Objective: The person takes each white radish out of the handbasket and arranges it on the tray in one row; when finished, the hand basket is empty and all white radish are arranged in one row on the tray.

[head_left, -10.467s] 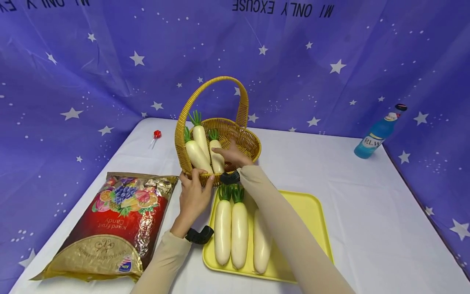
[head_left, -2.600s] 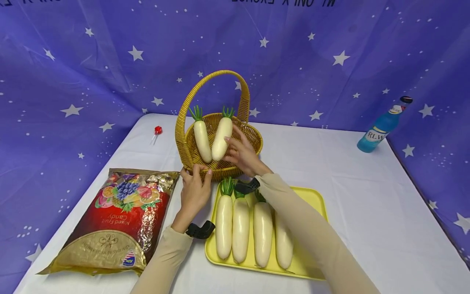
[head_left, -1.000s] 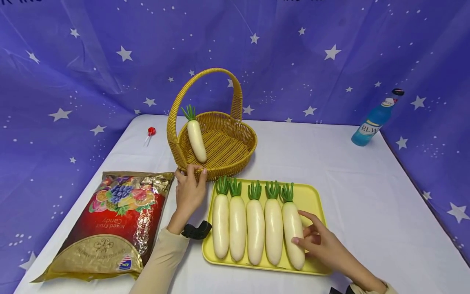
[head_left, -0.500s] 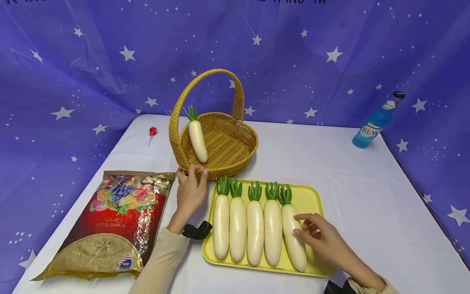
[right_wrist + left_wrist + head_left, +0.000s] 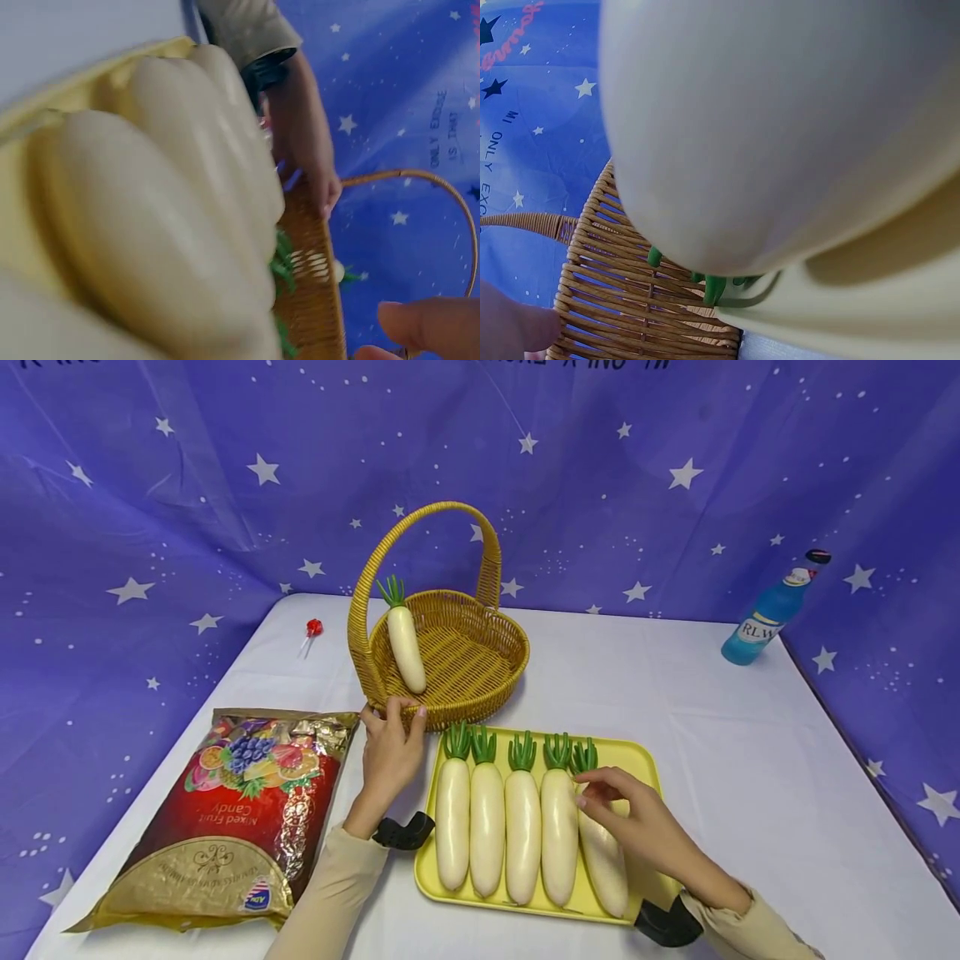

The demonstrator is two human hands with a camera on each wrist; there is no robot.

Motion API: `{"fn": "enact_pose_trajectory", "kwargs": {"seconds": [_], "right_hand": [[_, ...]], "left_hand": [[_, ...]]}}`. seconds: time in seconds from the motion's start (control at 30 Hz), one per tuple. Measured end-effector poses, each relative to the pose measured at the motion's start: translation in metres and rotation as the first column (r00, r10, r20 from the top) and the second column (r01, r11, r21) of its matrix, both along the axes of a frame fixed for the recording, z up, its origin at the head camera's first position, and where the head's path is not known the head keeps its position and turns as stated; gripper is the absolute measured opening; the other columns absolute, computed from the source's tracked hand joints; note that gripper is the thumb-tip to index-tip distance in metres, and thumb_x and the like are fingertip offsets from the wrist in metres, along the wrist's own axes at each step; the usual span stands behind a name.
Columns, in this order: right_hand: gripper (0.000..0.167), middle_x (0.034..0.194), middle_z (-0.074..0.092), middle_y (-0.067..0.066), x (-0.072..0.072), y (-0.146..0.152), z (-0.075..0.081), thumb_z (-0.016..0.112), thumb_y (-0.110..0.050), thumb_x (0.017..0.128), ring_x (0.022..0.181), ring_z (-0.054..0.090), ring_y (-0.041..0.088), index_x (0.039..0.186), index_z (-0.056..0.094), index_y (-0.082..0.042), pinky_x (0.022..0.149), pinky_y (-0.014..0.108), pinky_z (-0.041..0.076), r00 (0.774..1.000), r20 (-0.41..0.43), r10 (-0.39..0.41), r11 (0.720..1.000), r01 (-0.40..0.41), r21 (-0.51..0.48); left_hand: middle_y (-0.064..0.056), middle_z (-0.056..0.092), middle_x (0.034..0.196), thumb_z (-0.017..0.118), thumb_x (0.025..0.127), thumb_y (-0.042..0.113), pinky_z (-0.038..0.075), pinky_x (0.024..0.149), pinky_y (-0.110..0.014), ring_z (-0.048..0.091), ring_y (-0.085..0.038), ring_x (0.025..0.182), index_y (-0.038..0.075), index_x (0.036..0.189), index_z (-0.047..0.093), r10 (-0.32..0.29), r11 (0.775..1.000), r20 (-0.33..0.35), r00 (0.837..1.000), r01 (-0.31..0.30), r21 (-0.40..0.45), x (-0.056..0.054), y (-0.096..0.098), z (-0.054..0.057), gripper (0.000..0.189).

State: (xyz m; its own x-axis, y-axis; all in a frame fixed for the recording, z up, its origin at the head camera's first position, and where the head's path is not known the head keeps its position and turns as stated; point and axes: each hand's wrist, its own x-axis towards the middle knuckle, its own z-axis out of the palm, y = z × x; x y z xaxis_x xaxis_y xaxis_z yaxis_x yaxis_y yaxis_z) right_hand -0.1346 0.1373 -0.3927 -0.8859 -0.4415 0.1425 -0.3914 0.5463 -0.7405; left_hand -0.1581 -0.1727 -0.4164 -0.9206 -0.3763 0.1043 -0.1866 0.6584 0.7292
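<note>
My left hand (image 5: 392, 756) grips the near rim of a heart-shaped wicker basket (image 5: 480, 700) with a tall handle. One white radish (image 5: 407, 652) with a green top leans inside it, at the left. In front, a yellow tray (image 5: 628, 768) bears several more white radishes in a row, green tops pointing toward the basket. Over the rightmost radish (image 5: 606, 870), which lies slightly slanted, is my right hand (image 5: 637, 822); its fingers are loosely bent and hold nothing, and they hide the radish's upper part. In the right wrist view, fingertips (image 5: 431, 326) show away from the radishes.
A large bag of mixed fruit candy (image 5: 240, 810) lies left of the tray. Behind it is a red lollipop (image 5: 314, 628). A blue bottle (image 5: 772, 614) stands tilted in view at the far right, near the starry purple backdrop (image 5: 585, 510).
Radishes went from the basket onto the tray, leaving one inside. My right hand has let go of the rightmost radish and moved up toward its top. My left hand stays on the rim.
</note>
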Motion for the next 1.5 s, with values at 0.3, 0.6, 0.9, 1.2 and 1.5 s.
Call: {"fn": "enact_pose_trajectory", "kwargs": {"seconds": [0.3,0.6,0.9,1.2,1.5], "right_hand": [[0.028,0.102,0.063,0.001,-0.031,-0.064,0.038,0.058,-0.028,0.089,0.095,0.058,0.013,0.113,0.058,-0.014,0.088,0.038,0.044,0.994,0.084,0.072,0.984,-0.057,-0.171],[0.032,0.114,0.055,0.010,-0.079,-0.147,0.050,0.058,-0.024,0.089,0.102,0.056,0.020,0.118,0.055,-0.011,0.093,0.037,0.043,0.989,-0.042,0.142,0.953,-0.148,-0.263],[0.039,0.134,0.045,0.005,-0.131,-0.214,0.032,0.055,-0.030,0.090,0.124,0.042,0.027,0.127,0.048,-0.018,0.100,0.041,0.037,0.966,0.184,0.179,0.955,-0.125,-0.271],[0.048,0.145,0.029,0.007,-0.168,-0.237,0.014,0.052,-0.033,0.091,0.133,0.032,0.026,0.136,0.037,-0.026,0.102,0.047,0.033,0.901,0.389,0.194,0.933,-0.048,-0.356],[0.044,0.150,0.021,-0.007,-0.175,-0.249,0.004,0.042,-0.040,0.094,0.138,0.023,0.020,0.137,0.035,-0.029,0.108,0.044,0.025,0.886,0.410,0.218,0.923,-0.051,-0.382]], "left_hand": [[-0.030,0.015,0.138,0.037,0.094,0.048,0.041,0.068,-0.051,0.049,-0.047,0.101,0.020,0.114,0.044,0.000,1.000,0.006,1.000,0.000,-0.010,0.001,-0.001,0.001,0.035],[-0.030,0.017,0.136,0.039,0.093,0.046,0.041,0.069,-0.052,0.050,-0.048,0.099,0.020,0.114,0.045,0.011,1.000,-0.004,1.000,-0.011,-0.016,0.000,0.000,-0.001,0.034],[-0.028,0.017,0.138,0.040,0.093,0.045,0.041,0.073,-0.055,0.049,-0.048,0.102,0.020,0.112,0.045,0.021,0.999,-0.020,1.000,-0.022,-0.030,0.000,-0.001,-0.001,0.031],[-0.028,0.017,0.138,0.044,0.093,0.033,0.043,0.067,-0.053,0.051,-0.046,0.099,0.019,0.113,0.047,0.009,0.999,-0.039,0.999,-0.011,-0.033,-0.004,0.006,-0.002,0.025],[-0.028,0.015,0.139,0.043,0.091,0.029,0.042,0.066,-0.052,0.050,-0.046,0.099,0.020,0.115,0.044,0.032,0.999,-0.015,0.999,-0.033,-0.034,-0.001,0.001,-0.002,0.026]]}}
